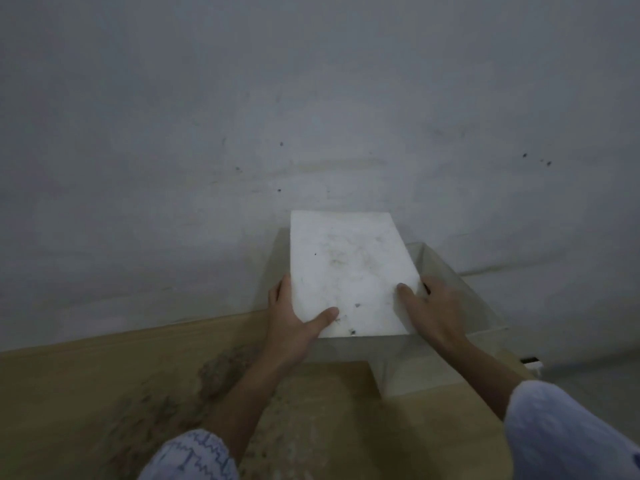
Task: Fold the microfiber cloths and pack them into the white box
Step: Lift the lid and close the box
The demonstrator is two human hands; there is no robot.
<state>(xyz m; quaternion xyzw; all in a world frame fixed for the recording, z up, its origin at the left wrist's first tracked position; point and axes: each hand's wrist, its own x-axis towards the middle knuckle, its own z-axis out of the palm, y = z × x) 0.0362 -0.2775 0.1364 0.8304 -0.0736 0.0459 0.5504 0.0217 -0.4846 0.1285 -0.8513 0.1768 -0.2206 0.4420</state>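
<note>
A white box (362,349) stands on the wooden tabletop against the wall. Its front wall and right wall show; the inside is hidden. Over it lies a flat white rectangular panel (346,268), smudged with dark marks, which looks like the box's lid and is tilted slightly left. My left hand (294,327) grips the panel's near left corner, thumb on top. My right hand (429,306) holds the near right corner, thumb on top too. I see no microfiber cloth in view.
The wooden tabletop (86,393) carries dark stains near its middle. A grey-white wall (242,133) rises right behind the box. A small white object with a black part (531,362) sits at the right, past the table's edge.
</note>
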